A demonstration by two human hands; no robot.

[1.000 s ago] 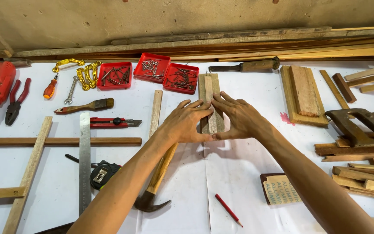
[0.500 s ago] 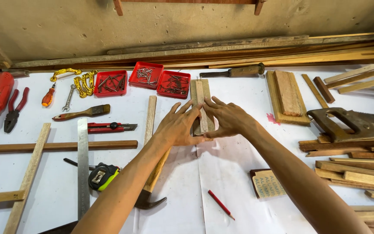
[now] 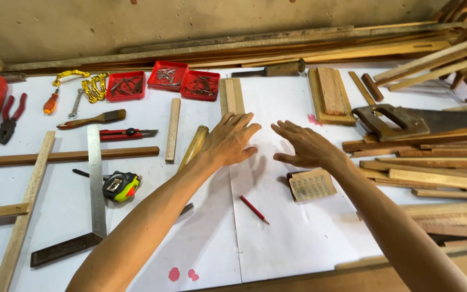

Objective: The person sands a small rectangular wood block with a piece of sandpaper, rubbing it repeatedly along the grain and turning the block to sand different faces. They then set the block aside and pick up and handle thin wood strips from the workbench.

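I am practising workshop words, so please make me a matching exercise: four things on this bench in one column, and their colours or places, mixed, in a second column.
Things:
1. left hand
2. pencil
3. tape measure
4. hand saw

Descriptions:
A. yellow and black, beside the steel square
B. red, on the white sheet below both hands
C. open and empty, just below the small wood block
D. on the strips at the right, dark handle

Pairs: 1-C, 2-B, 3-A, 4-D

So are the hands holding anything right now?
No, nothing is held. The left hand and right hand hover open, fingers spread, above the white table. The small wooden blocks lie just beyond the left fingertips, untouched.
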